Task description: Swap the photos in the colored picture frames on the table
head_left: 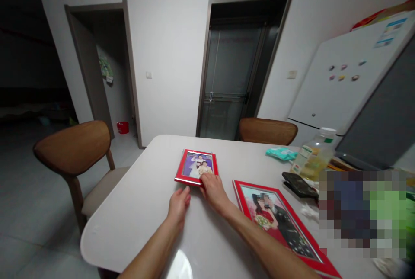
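A small red picture frame (180,170) with a photo of several people on a purple ground is tilted up a little over the white table (145,210). My right hand (214,190) grips its near right edge, thumb below and fingers on the front. Just short of the frame's near left corner is my left hand (179,204), fingers curled together; whether anything small is in them is hidden. A larger red picture frame (285,222), showing a couple, lies flat on the right, partly covered by my right forearm.
At the table's right stand a plastic bottle of yellowish liquid (313,155), a teal packet (281,153) and a black phone-like object (300,185). Brown chairs are at the left (76,147) and far side (268,131). A white fridge (350,75) stands behind.
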Tool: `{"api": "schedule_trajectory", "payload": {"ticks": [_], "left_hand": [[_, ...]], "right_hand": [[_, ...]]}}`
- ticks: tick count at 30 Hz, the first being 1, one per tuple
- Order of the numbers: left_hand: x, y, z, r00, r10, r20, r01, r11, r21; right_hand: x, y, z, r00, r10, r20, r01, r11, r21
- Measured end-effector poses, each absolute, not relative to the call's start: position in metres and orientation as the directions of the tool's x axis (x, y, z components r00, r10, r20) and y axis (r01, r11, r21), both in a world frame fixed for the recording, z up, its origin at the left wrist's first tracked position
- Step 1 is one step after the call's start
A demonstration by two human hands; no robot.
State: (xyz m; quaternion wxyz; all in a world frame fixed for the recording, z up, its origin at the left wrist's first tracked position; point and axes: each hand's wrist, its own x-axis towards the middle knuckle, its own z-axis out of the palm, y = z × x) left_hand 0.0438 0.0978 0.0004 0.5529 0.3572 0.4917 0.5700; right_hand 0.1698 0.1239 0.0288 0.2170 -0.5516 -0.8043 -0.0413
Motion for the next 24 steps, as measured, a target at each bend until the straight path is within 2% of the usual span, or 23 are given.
{"api": "schedule_trajectory", "payload": {"ticks": [2, 4, 6, 8, 10, 11, 14, 17, 20, 22, 24], "left_hand": [[0.046, 0.09, 0.007, -0.158, 0.984, -0.086, -0.34, 0.028, 0.94], [0.048, 0.078, 0.014, -0.195, 0.981, -0.015, -0.373, -0.06, 0.926], [0.048, 0.061, 0.02, -0.225, 0.973, 0.043, -0.378, -0.128, 0.917], [0.045, 0.041, 0.027, -0.238, 0.966, 0.101, -0.326, -0.178, 0.929], [0.042, 0.019, 0.034, -0.211, 0.959, 0.191, -0.176, -0.229, 0.957], [0.04, 0.009, 0.037, -0.175, 0.953, 0.248, -0.072, -0.263, 0.962], [0.036, -0.016, 0.045, 0.035, 0.883, 0.468, 0.236, -0.463, 0.855], [0.036, -0.028, 0.044, 0.355, 0.644, 0.678, 0.377, -0.762, 0.526], [0.04, -0.033, 0.033, 0.565, 0.425, 0.707, 0.399, -0.891, 0.217], [0.044, -0.034, 0.023, 0.612, 0.39, 0.688, 0.422, -0.897, 0.133], [0.046, -0.034, 0.015, 0.639, 0.409, 0.651, 0.443, -0.888, 0.123]], "right_hand": [[0.168, 0.1, 0.027, -0.336, 0.852, 0.4, 0.88, 0.436, -0.188], [0.168, 0.078, 0.028, -0.349, 0.842, 0.412, 0.83, 0.482, -0.282], [0.169, 0.06, 0.034, -0.308, 0.854, 0.419, 0.728, 0.495, -0.475], [0.172, 0.049, 0.044, -0.212, 0.9, 0.381, 0.557, 0.432, -0.71], [0.176, 0.042, 0.055, -0.096, 0.955, 0.279, 0.32, 0.295, -0.9], [0.179, 0.039, 0.061, -0.049, 0.975, 0.215, 0.188, 0.22, -0.957], [0.186, 0.027, 0.074, 0.026, 0.996, 0.085, -0.139, 0.088, -0.986], [0.193, 0.011, 0.077, 0.048, 0.997, 0.06, -0.253, 0.07, -0.965], [0.2, -0.003, 0.069, 0.076, 0.996, -0.04, -0.245, -0.02, -0.969], [0.203, -0.007, 0.059, 0.077, 0.991, -0.113, -0.244, -0.092, -0.965], [0.205, -0.005, 0.046, 0.052, 0.987, -0.154, -0.228, -0.139, -0.964]]}}
